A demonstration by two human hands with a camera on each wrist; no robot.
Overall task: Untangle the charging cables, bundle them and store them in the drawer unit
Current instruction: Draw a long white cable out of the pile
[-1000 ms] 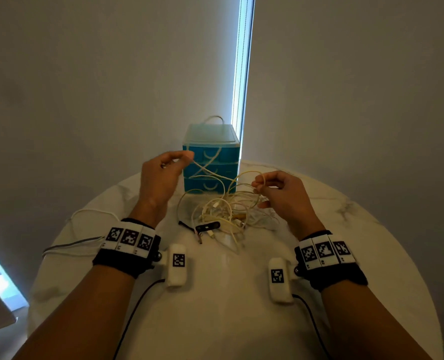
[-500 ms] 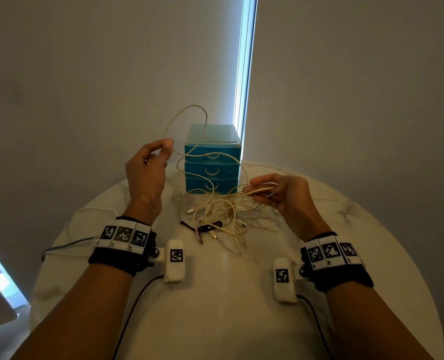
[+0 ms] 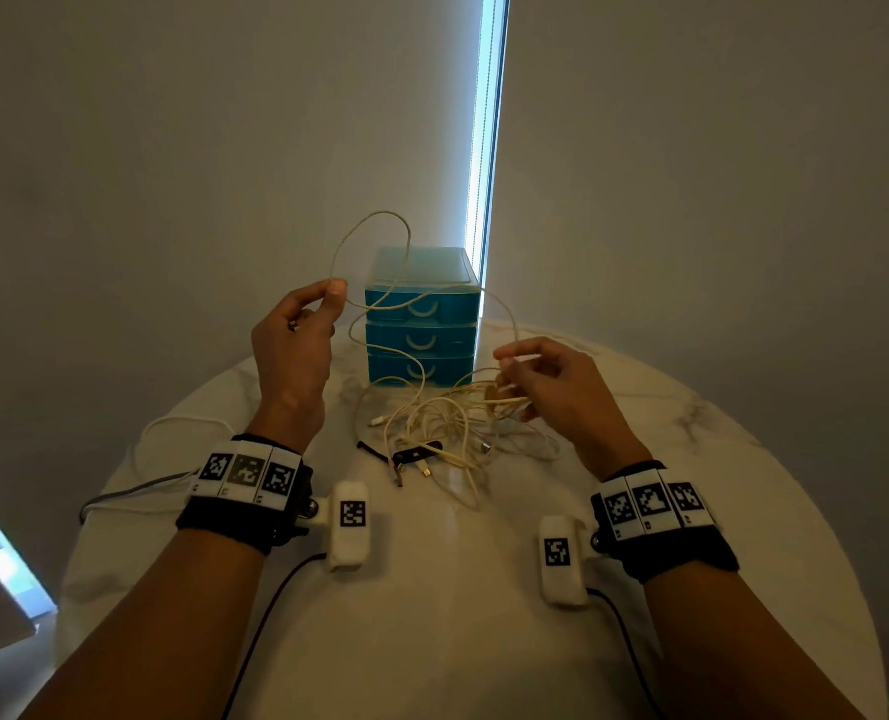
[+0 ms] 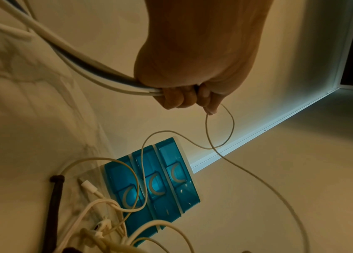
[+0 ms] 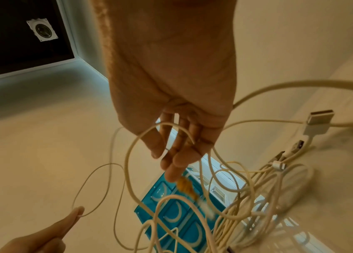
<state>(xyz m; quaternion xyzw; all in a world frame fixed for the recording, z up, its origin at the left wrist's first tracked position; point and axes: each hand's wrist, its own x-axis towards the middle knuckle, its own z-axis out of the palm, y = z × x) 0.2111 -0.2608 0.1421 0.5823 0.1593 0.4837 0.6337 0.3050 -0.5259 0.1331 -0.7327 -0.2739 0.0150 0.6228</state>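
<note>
A tangle of cream charging cables (image 3: 447, 423) lies on the round marble table (image 3: 458, 641) in front of a blue three-drawer unit (image 3: 421, 335), whose drawers are closed. My left hand (image 3: 334, 291) is raised left of the unit and pinches one thin cable (image 3: 369, 226), which arches above the hand and trails down to the tangle. The same pinch shows in the left wrist view (image 4: 208, 109). My right hand (image 3: 507, 374) is at the tangle's right side, fingers curled among raised strands. In the right wrist view (image 5: 167, 162) loops hang over its fingers, with a blurred orange piece at the tips.
A black strap-like piece (image 3: 416, 453) and loose plugs lie at the tangle's near edge. Grey and white leads (image 3: 135, 491) run off the table's left rim. The unit stands at the table's far edge against the wall, beside a bright window slit (image 3: 484, 174).
My left hand has risen and moved left, drawing the thin cable up into a tall loop. My right hand has shifted slightly right and stays in the tangle.
</note>
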